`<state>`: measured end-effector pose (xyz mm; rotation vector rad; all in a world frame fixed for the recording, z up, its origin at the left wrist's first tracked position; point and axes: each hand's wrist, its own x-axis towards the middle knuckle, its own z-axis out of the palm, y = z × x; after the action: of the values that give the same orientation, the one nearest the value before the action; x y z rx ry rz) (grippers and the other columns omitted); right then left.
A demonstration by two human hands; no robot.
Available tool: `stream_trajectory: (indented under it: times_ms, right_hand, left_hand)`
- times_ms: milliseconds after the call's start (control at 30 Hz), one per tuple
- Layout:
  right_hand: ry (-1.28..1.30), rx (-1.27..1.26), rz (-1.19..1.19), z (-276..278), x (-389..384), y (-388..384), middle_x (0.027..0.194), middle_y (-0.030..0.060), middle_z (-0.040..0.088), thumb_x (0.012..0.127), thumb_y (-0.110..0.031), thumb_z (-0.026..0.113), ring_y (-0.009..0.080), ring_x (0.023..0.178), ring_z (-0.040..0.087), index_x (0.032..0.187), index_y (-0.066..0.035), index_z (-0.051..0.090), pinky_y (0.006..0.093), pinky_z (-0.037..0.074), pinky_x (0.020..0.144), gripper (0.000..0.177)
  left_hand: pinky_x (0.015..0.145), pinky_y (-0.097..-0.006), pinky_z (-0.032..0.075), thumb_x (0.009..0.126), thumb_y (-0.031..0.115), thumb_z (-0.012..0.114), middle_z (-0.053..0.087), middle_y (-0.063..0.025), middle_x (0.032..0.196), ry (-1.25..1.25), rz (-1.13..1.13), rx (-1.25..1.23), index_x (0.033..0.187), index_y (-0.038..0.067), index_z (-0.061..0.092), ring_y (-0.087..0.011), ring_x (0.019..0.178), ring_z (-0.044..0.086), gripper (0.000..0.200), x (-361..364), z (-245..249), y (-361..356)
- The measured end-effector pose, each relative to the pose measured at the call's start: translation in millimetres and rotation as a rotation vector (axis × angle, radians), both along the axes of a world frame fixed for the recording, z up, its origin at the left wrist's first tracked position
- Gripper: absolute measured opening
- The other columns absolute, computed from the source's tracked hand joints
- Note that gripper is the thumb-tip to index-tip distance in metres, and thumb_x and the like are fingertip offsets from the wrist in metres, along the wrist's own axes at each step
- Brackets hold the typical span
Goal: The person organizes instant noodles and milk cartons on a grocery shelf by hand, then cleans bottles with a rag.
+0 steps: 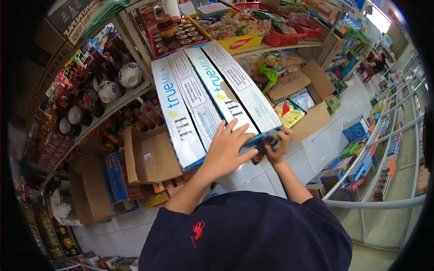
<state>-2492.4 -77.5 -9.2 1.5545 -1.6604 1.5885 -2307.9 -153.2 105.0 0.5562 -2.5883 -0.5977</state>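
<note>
Two long white TH true MILK cartons lie side by side in front of me, their far ends against the loaded shelf. My left hand rests on the near end of the cartons with its fingers spread. Close beside it, at the near right corner, my right hand is closed around a dark, multicoloured object. Its exact kind is hard to make out. A patch of the right carton's printed surface is torn, showing brown cardboard.
A tray of jars and red baskets stand on the shelf beyond. An open brown box is at left; another box holds packets at right. A curved glass display case borders the right side. A person sits far off.
</note>
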Motion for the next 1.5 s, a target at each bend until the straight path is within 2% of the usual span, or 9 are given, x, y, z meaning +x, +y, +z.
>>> stream_trajectory:
  times_ms: [133, 200, 333, 533, 733, 867, 1000, 1133, 1500]
  right_hand:
    - [0.033, 0.014, 0.080, 66.5, -29.8, -18.2, 0.092, 0.0141, 0.045, 0.057, -0.007, 0.066, 0.0291, 0.085, 0.046, 0.093, -0.006, 0.051, 0.0361, 0.039, 0.075, 0.039]
    - [0.119, 0.355, 0.329, 96.2, -38.1, -28.4, 0.091, 0.0135, 0.050, 0.057, -0.006, 0.066, 0.0291, 0.085, 0.049, 0.093, -0.005, 0.055, 0.0356, 0.040, 0.075, 0.038]
    - [0.173, 0.577, 0.552, 116.3, -50.1, -44.5, 0.088, 0.0091, 0.054, 0.058, -0.007, 0.068, 0.0259, 0.084, 0.052, 0.094, -0.006, 0.059, 0.0337, 0.041, 0.074, 0.037]
    - [0.103, 0.589, 0.686, 144.2, -84.2, -78.5, 0.091, 0.0098, 0.054, 0.063, 0.000, 0.065, 0.0237, 0.087, 0.052, 0.099, -0.005, 0.058, 0.0305, 0.041, 0.075, 0.037]
    - [0.243, 0.514, 0.939, 174.3, -117.2, -118.4, 0.089, 0.0093, 0.051, 0.062, 0.003, 0.063, 0.0249, 0.083, 0.050, 0.101, -0.008, 0.057, 0.0313, 0.041, 0.073, 0.041]
    - [0.482, 0.634, 1.198, 147.7, -109.8, -123.1, 0.093, 0.0065, 0.052, 0.053, 0.001, 0.063, 0.0243, 0.085, 0.053, 0.100, -0.010, 0.058, 0.0330, 0.045, 0.068, 0.048]
    - [0.556, 0.358, 1.457, 118.1, -110.3, -138.7, 0.093, 0.0042, 0.054, 0.052, -0.002, 0.064, 0.0229, 0.083, 0.055, 0.098, -0.011, 0.059, 0.0329, 0.046, 0.063, 0.047]
    - [0.484, 0.201, 1.526, 117.0, -99.2, -161.9, 0.087, 0.0031, 0.057, 0.050, -0.004, 0.066, 0.0225, 0.077, 0.056, 0.094, -0.010, 0.059, 0.0313, 0.046, 0.061, 0.045]
    - [0.313, 0.221, 1.060, 106.6, -85.3, -290.3, 0.077, 0.0104, 0.055, 0.060, -0.008, 0.065, 0.0284, 0.073, 0.054, 0.088, -0.010, 0.063, 0.0352, 0.043, 0.063, 0.028]
  left_hand:
    - [0.102, -0.0497, 0.015, 0.076, 0.041, 0.055, 0.052, -0.0097, 0.116, 0.037, -0.041, 0.137, 0.109, 0.007, 0.054, -0.0320, 0.119, 0.035, 0.048, 1.6, 5.4, -4.4]
    - [0.102, -0.0490, 0.016, 0.076, 0.040, 0.056, 0.051, -0.0101, 0.117, 0.060, -0.020, 0.200, 0.109, 0.008, 0.054, -0.0318, 0.120, 0.034, 0.047, 1.3, 6.2, -4.3]
    - [0.102, -0.0456, 0.020, 0.076, 0.039, 0.056, 0.050, -0.0137, 0.117, 0.047, 0.048, 0.228, 0.108, 0.007, 0.054, -0.0325, 0.118, 0.037, 0.045, -2.3, 8.8, -2.4]
    - [0.100, -0.0403, 0.027, 0.078, 0.039, 0.055, 0.049, -0.0203, 0.116, 0.055, 0.253, 0.347, 0.108, 0.006, 0.054, -0.0322, 0.110, 0.044, 0.045, -16.2, 13.5, 1.1]
    - [0.103, -0.0404, 0.020, 0.078, 0.037, 0.056, 0.046, -0.0228, 0.117, -0.090, 0.368, 0.208, 0.125, -0.006, 0.031, -0.0310, 0.113, 0.041, 0.069, -68.4, 14.3, 14.0]
    - [0.101, -0.0394, 0.022, 0.078, 0.035, 0.058, 0.043, -0.0238, 0.120, 0.038, 0.597, 0.389, 0.129, -0.005, 0.021, -0.0345, 0.118, 0.035, 0.075, -88.3, 8.2, 21.7]
    - [0.099, -0.0311, 0.025, 0.083, 0.023, 0.049, 0.040, -0.0169, 0.125, 0.718, 0.562, 1.079, 0.129, -0.007, 0.021, -0.0212, 0.118, 0.036, 0.062, -83.0, 18.9, 29.5]
    - [0.102, -0.0337, 0.017, 0.084, 0.031, 0.038, 0.048, -0.0196, 0.119, 0.866, 0.625, 1.059, 0.127, -0.005, 0.030, -0.0235, 0.118, 0.037, 0.057, -84.6, 19.7, 33.2]
    - [0.102, -0.0332, 0.013, 0.087, 0.026, 0.027, 0.051, -0.0241, 0.114, 0.993, 0.496, 1.178, 0.121, -0.006, 0.039, -0.0235, 0.119, 0.036, 0.048, -74.9, 11.0, 23.6]
